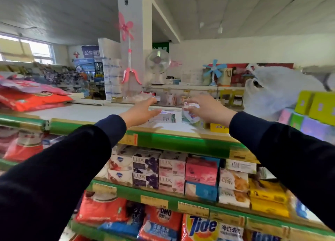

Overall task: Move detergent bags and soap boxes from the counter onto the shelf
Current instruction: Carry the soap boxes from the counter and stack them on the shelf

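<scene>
Left hand (143, 110) was stretched out over the top shelf (94, 114), fingers straight and relaxed, tips touching the left end of a pale green-white soap box (164, 118) lying flat there; nothing gripped. Right hand (208, 110) reached in from the right, fingers curled around a second soap box (190, 116), same pale green-white print, held tilted with its lower edge at or just above the shelf surface; couldn't tell whether it was touching. The two boxes sat near each other, small gap between, both toward the near edge of the top shelf. Just right of the held box, a yellow box (218, 128) lay flat on the same surface, partly hidden by the right sleeve (272, 146). Both arms in dark navy sleeves. Far left on the top shelf: a pile of red and pink detergent bags (30, 97), well apart from the hands. Right side: a white plastic bag (277, 90) slumped on top, with lime-green and purple cartons (315, 108) stacked beside it. Shelf below the green rail (181, 143) was packed with soap boxes (172, 175), Lux among them, pink, white and yellow packs in rows. Lower tier held detergent bags, a Tide bag (208, 228) and an OMO bag (163, 220) readable. Far background: a pillar (134, 32), several fans, more shelving, all soft with blur.
</scene>
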`<state>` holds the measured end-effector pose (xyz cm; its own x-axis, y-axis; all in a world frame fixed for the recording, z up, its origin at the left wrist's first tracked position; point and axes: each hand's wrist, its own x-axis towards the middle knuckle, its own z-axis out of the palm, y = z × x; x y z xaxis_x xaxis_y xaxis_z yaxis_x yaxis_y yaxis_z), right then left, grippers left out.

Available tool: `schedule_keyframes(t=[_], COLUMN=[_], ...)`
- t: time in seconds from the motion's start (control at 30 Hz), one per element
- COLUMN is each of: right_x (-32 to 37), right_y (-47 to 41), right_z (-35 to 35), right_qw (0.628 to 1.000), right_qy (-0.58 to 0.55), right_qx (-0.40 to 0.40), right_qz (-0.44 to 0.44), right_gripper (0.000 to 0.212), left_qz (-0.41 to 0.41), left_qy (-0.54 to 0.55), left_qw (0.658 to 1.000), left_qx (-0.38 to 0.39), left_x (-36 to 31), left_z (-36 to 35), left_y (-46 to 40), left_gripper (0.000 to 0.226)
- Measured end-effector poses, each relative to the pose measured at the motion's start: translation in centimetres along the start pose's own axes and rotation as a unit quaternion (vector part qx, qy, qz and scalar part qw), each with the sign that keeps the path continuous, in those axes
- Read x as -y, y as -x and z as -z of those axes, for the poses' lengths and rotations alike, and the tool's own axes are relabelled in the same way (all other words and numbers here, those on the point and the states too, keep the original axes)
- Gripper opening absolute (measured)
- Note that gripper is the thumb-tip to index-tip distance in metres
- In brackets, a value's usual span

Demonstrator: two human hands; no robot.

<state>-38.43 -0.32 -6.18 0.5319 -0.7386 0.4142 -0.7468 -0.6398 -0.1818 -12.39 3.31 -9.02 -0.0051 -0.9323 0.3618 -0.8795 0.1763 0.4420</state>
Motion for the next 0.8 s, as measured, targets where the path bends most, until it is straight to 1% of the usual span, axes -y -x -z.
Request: schedule_keyframes(t=[0.07, 0.2, 0.27, 0.33, 0.4, 0.47, 0.57, 0.7, 0.8], right_x=[-0.6, -1.9, -2.5, -2.9, -3.0, -3.2, -3.2, -3.3, -3.2], right_y=[-0.4, -0.8, -0.5, -0.1, 0.3, 0.6, 0.9, 1.0, 1.0], right_z=[0.1, 0.3, 0.5, 0.5, 0.6, 0.6, 0.6, 0.7, 0.7], right_qw=[0.999, 0.997, 0.995, 0.994, 0.996, 0.997, 0.998, 0.998, 0.998], right_qy=[0.034, 0.067, 0.082, 0.083, 0.071, 0.056, 0.029, 0.053, 0.046], right_qx=[0.012, 0.021, 0.047, 0.063, 0.057, 0.051, 0.055, 0.034, 0.026], right_qz=[-0.007, -0.024, -0.025, -0.017, -0.005, 0.005, 0.003, 0.009, 0.016], right_gripper=[0.044, 0.044, 0.043, 0.042, 0.043, 0.044, 0.046, 0.042, 0.045], left_qz=[0.019, 0.069, 0.084, 0.089, 0.094, 0.084, 0.064, 0.035, 0.031], left_qy=[-0.004, -0.002, -0.019, -0.013, 0.01, 0.019, 0.022, 0.019, 0.054], left_qw=[1.0, 0.997, 0.994, 0.994, 0.993, 0.994, 0.996, 0.998, 0.997], left_qx=[0.007, 0.039, 0.06, 0.066, 0.065, 0.065, 0.065, 0.057, 0.049], left_x=[0.5, 1.3, 1.7, 1.9, 1.9, 2.0, 2.1, 1.9, 1.7], left_z=[-0.5, -1.3, -1.5, -1.5, -1.1, -0.6, -0.2, 0.1, 0.2], left_y=[-1.3, -3.2, -3.7, -3.8, -3.6, -3.3, -2.6, -1.5, -0.9], left_gripper=[0.064, 0.061, 0.058, 0.057, 0.061, 0.07, 0.072, 0.083, 0.079])
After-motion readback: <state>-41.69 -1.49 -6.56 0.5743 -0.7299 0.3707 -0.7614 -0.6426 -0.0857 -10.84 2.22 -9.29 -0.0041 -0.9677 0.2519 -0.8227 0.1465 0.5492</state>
